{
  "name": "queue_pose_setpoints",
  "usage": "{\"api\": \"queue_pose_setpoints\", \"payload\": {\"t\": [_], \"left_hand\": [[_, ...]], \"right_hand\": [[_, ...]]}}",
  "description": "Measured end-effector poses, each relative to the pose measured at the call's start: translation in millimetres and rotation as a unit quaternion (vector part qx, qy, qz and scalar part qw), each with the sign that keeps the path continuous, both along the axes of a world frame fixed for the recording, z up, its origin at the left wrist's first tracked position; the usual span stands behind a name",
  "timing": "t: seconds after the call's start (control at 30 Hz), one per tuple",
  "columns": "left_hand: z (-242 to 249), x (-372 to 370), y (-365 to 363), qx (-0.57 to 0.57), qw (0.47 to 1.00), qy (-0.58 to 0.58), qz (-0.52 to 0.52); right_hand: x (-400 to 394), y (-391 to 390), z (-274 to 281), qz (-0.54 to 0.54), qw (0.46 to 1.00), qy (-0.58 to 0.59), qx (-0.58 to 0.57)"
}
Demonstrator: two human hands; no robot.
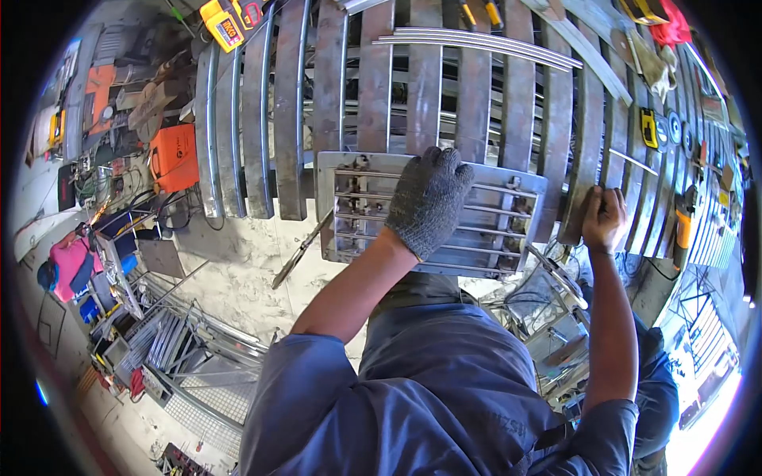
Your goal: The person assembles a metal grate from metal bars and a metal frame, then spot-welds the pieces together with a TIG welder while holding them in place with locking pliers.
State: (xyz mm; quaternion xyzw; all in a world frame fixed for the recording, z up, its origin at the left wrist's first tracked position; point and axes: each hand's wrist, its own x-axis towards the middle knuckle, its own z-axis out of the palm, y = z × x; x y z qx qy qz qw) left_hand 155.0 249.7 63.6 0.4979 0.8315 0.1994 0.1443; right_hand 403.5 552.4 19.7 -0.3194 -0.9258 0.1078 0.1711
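My left hand (432,202), in a dark grey knitted glove, lies over a metal plate with a grille of thin rods (492,210). Its fingers are curled at the plate's far edge, closed on the grille. The plate is tilted at the near edge of the slatted steel bench. My right hand (605,220) is bare and rests against a bench slat (583,182) to the right of the plate. Its fingers are bent and pressed together; anything inside them is hidden. A short thin rod (633,162) lies just beyond this hand.
Several loose thin rods (484,47) lie across the bench slats. A yellow tool case (226,25) is at the far left, and a yellow tape measure (654,128) at the right. An orange machine (173,157) stands left. Another person (655,389) is at the lower right.
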Motion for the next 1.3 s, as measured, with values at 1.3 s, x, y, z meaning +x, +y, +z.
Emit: {"api": "queue_pose_setpoints", "payload": {"t": [1.3], "left_hand": [[1,4,-2,0.087,0.994,0.059,-0.004]], "right_hand": [[2,2,0,-0.021,1.0,-0.022,0.009]]}}
